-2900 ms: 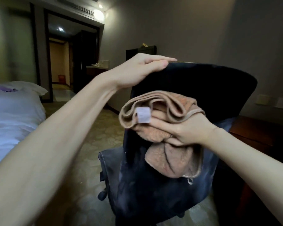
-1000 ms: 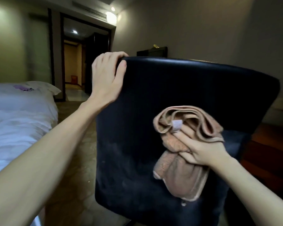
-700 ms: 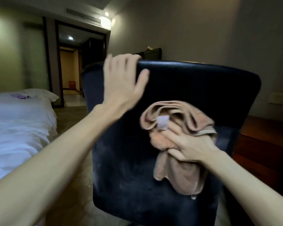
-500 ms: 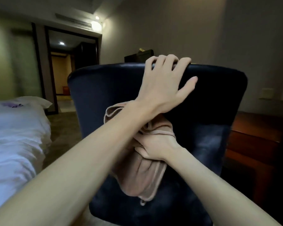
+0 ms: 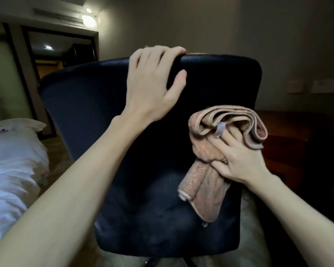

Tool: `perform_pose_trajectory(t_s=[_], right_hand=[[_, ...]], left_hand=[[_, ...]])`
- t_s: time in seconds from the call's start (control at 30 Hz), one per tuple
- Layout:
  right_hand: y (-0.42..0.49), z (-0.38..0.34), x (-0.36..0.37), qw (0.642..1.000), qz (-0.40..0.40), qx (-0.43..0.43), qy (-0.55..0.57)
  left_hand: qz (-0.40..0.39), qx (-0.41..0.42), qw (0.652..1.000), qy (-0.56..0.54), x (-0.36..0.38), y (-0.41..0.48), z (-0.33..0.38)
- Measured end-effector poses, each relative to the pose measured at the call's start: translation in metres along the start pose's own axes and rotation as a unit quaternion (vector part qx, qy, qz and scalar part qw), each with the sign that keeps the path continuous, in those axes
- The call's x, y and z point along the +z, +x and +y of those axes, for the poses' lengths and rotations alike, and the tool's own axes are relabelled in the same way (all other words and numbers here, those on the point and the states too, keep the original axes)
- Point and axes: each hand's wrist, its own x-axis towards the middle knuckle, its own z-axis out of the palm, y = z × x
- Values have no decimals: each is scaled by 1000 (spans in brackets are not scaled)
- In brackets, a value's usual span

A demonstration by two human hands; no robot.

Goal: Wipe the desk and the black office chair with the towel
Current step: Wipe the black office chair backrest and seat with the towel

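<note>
On the chair [image 5: 96,116] back's top edge the left grip [image 5: 154,79] hooks its fingers over, thumb on the near face, likely to stop the chair swivelling. The right grip [image 5: 237,162] bunches the towel [image 5: 199,182], fingers curled into its folds, and presses it against the backrest's right side for wiping. The tabletop [image 5: 289,132] sits behind, to the right.

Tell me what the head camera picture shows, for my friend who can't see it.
A person's right hand holds a folded pinkish-brown towel against the back of a black office chair, while the left hand grips its top edge. A white bed stands at left, a wooden desk at right.
</note>
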Motion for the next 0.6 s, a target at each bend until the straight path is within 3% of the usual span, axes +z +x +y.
perform_pose_trajectory(t_s=[0.27,0.6], right_hand=[[-35,21,-6,988,22,146,47],[-21,-23,17,972,114,175,105]], left_hand=[[3,-14,1000,-4,1,-3,4],[14,-60,997,-39,-14,-15,-10]])
